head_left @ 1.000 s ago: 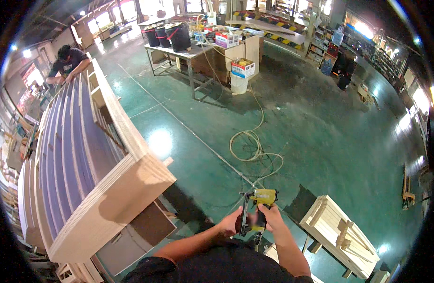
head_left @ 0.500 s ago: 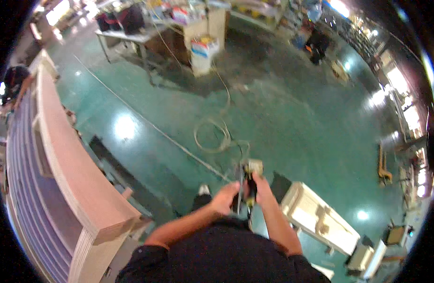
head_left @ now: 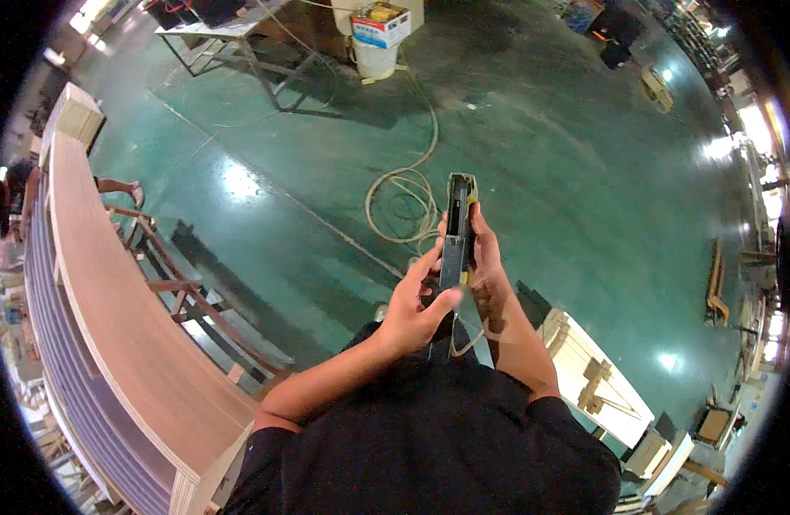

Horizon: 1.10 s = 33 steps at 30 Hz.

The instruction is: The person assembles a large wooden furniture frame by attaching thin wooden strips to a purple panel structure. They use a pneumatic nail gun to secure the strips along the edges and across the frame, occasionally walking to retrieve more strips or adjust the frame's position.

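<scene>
Out in front of my body I hold an air nail gun (head_left: 453,257), turned so that its long dark magazine faces up. My right hand (head_left: 486,251) is closed round its right side, with part of the grip hidden behind the magazine. My left hand (head_left: 416,311) grips the lower left of the tool, its thumb lying across near the magazine's bottom end. A pale air hose (head_left: 474,343) hangs beneath the tool, beside my right forearm. No nails can be made out.
A long wooden panel frame (head_left: 129,283) stands on my left, above a brown metal trestle (head_left: 189,296). Hose coils (head_left: 403,202) lie on the green floor ahead. A pale board (head_left: 596,378) with wood pieces is at lower right. A white bucket (head_left: 376,62) bears a box.
The nail gun has been raised away from my body and turned, so its magazine now shows. My left hand has shifted along it. My view has tilted lower.
</scene>
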Each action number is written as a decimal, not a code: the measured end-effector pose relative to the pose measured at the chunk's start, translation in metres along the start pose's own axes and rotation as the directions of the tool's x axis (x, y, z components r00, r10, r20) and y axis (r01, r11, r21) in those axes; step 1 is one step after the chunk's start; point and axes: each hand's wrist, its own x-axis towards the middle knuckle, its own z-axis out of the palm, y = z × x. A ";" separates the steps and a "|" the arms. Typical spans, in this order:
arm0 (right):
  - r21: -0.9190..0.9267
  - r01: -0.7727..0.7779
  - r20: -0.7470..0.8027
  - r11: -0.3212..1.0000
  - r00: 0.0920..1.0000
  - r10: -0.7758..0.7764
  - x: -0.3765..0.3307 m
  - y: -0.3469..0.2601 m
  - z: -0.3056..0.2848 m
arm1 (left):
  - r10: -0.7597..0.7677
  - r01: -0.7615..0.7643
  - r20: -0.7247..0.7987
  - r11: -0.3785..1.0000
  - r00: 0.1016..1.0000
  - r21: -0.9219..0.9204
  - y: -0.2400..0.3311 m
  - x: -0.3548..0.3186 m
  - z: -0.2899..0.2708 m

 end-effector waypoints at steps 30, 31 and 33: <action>-0.548 -0.431 -0.036 0.717 0.868 0.495 0.501 0.132 0.247 | 0.607 -0.053 -0.454 0.634 0.653 0.772 0.125 0.219 -0.437; -0.506 -0.459 -0.018 0.731 0.852 0.522 0.509 0.136 0.271 | 0.570 -0.016 -0.469 0.646 0.675 0.763 0.122 0.218 -0.458; -0.525 -0.397 0.030 0.753 0.875 0.483 0.534 0.147 0.309 | 0.618 -0.041 -0.455 0.620 0.641 0.784 0.129 0.217 -0.495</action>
